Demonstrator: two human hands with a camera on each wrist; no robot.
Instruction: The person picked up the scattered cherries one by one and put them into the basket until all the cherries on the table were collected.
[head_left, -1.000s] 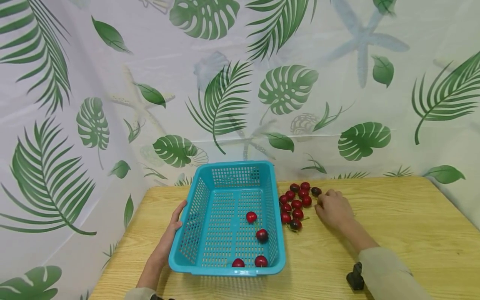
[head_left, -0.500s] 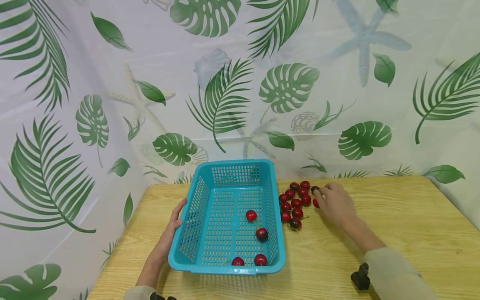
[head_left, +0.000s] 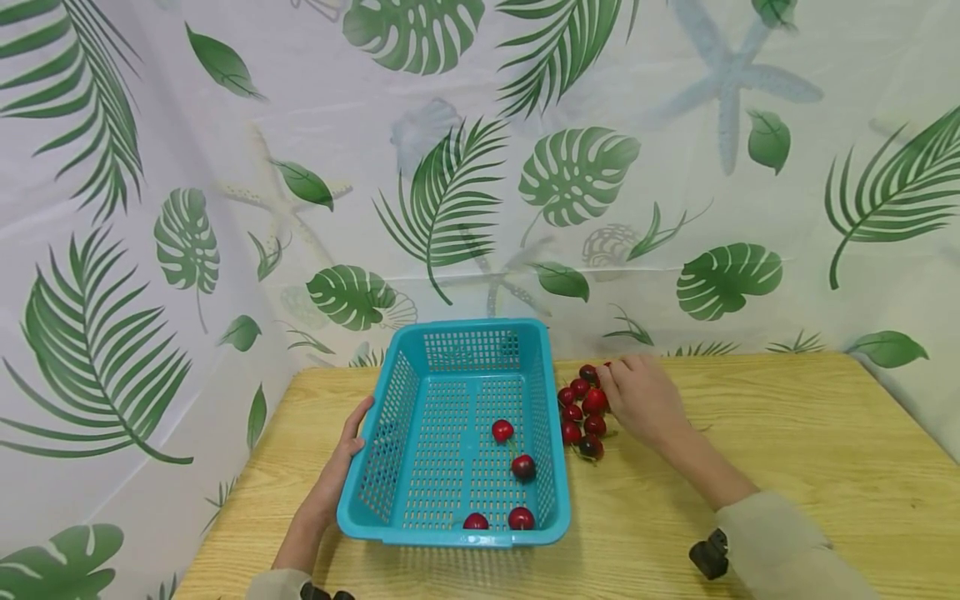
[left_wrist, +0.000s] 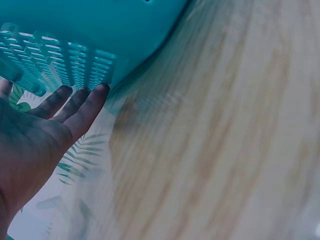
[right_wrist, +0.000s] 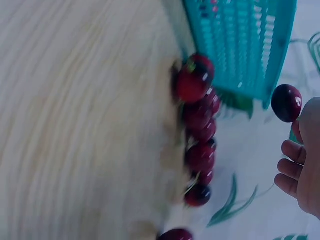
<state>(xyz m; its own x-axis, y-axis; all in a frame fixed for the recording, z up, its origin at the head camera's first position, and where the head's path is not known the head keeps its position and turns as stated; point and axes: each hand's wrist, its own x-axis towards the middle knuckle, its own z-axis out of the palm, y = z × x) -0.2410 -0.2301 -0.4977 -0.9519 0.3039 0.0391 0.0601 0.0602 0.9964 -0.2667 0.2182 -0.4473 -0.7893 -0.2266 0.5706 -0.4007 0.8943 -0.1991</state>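
Note:
A blue plastic basket (head_left: 420, 538) with slotted walls stands on the table, several red cherries (head_left: 523, 467) inside it. Along its left side lies my left hand (head_left: 333, 477); in the left wrist view its straight fingers (left_wrist: 85, 115) touch the slotted wall. Right of the basket is a pile of dark red cherries (head_left: 572, 413), close together. Over the pile's right side, my right hand (head_left: 641, 400) pinches a single cherry (right_wrist: 286, 103) at its fingertips, above the others in the right wrist view. This hand covers part of the pile in the head view.
The wooden table (head_left: 810, 467) reaches out to the right of the pile. Behind and to the left hangs a white cloth (head_left: 660, 167) printed with green leaves. Some piled cherries sit right beside the basket's right wall.
My right hand has taken a cherry from the pile's right side and moved left with it over the other cherries. The left hand and basket stay in place.

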